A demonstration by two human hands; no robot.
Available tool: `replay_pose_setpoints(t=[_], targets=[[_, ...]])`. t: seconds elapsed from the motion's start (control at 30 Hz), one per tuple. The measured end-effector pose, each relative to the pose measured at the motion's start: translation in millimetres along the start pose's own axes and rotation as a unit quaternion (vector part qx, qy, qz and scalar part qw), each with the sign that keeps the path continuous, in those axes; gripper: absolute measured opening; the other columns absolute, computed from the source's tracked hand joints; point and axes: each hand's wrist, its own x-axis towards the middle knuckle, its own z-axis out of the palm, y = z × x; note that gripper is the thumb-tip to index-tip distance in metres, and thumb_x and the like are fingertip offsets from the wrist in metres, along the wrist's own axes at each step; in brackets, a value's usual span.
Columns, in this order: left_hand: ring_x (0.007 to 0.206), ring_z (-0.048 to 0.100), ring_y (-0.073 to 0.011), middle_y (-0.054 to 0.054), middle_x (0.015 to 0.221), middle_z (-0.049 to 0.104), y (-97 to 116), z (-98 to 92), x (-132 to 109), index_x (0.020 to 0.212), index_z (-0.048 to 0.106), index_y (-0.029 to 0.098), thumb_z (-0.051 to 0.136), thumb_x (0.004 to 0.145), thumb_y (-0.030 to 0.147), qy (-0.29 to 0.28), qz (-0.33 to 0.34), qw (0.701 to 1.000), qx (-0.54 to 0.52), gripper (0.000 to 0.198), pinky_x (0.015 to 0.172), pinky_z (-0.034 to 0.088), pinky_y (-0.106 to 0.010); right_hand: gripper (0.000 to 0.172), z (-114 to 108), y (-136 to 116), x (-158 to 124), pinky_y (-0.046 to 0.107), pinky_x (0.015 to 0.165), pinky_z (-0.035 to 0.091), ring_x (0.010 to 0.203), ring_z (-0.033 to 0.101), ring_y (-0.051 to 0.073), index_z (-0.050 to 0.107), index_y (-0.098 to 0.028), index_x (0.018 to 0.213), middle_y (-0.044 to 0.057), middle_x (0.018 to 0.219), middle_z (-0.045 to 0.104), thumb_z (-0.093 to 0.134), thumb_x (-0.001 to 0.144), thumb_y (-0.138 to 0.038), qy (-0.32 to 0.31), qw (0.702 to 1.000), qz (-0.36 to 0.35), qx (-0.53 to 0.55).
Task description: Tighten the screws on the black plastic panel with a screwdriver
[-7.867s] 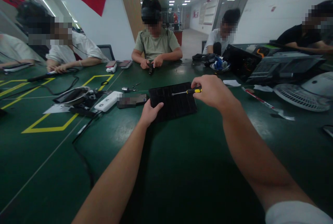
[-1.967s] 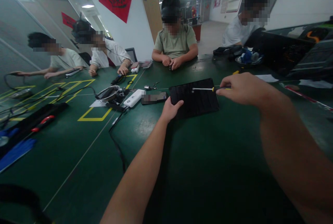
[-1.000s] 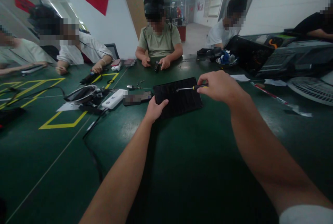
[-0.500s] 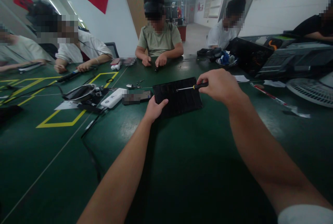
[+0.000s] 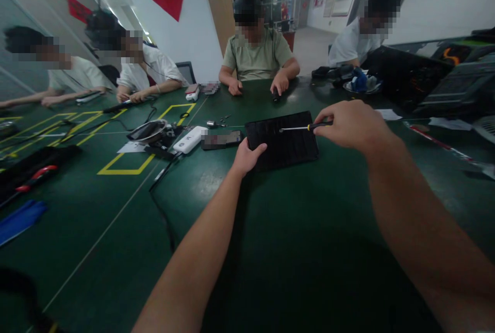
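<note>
A flat black rectangular panel [image 5: 286,147] is in front of me over the green table, its exact kind too dark to make out. My left hand [image 5: 248,157] grips the panel's left edge, thumb on top and the other fingers hidden behind it. In my right hand [image 5: 346,124] is a screwdriver [image 5: 297,128] with a black and yellow handle, pinched at the handle's end. Its metal shaft lies almost level across the panel's face, the tip pointing left near the middle. Whether the tip touches the panel I cannot tell.
Left of the panel lie a phone [image 5: 220,140], a white power bank [image 5: 191,140] and a small metal cylinder [image 5: 211,123] by loose bits. A round metal-rimmed device [image 5: 149,132] with cables sits farther left. Several people sit around the table [image 5: 185,188]. Black equipment [image 5: 410,75] stands at right.
The view has swung left, so everything sits farther right in the picture, and a blue item shows at the left edge. Both hands keep their holds on the panel and the screwdriver.
</note>
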Motion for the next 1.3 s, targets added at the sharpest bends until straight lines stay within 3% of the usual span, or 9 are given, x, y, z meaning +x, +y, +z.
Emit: replay_pose_setpoints(t=[0.3,0.67,0.9,1.3], targets=[[0.111,0.073,-0.0298,-0.014,0.121,0.077,-9,-1.8,1,0.122,0.067,0.016,0.083,0.079,0.034,0.000,-0.003,1.000,-0.009,0.049,0.104,0.056,-0.050,0.035,2,4,4,0.048,0.080,0.054,0.098,0.070,0.035,0.084,-0.030,0.108,0.012,0.108,0.079,0.064,0.087,-0.050,-0.039,0.999,0.001,-0.031],[0.112,0.073,-0.0293,-0.013,0.120,0.077,1,-0.4,1,0.120,0.067,0.016,0.082,0.078,0.035,0.008,-0.001,1.000,0.019,0.048,0.105,0.055,-0.048,0.028,8,6,4,0.046,0.078,0.053,0.093,0.071,0.033,0.085,-0.031,0.101,0.010,0.101,0.080,0.067,0.089,-0.048,0.003,1.000,0.000,-0.009],[0.112,0.073,-0.0298,-0.012,0.120,0.078,0,0.3,4,0.120,0.067,0.017,0.083,0.078,0.038,0.008,-0.014,1.000,0.027,0.050,0.105,0.056,-0.050,0.033,6,4,4,0.047,0.081,0.054,0.095,0.072,0.033,0.084,-0.028,0.108,0.013,0.105,0.080,0.059,0.095,-0.046,-0.009,1.000,-0.011,-0.012],[0.114,0.073,-0.0317,-0.014,0.122,0.077,-7,-1.8,7,0.121,0.067,0.017,0.085,0.075,0.042,0.006,-0.008,1.000,0.007,0.056,0.105,0.055,-0.051,0.024,-3,5,-1,0.048,0.086,0.053,0.101,0.071,0.033,0.085,-0.029,0.102,0.010,0.104,0.080,0.069,0.089,-0.043,0.031,0.999,-0.032,0.012]])
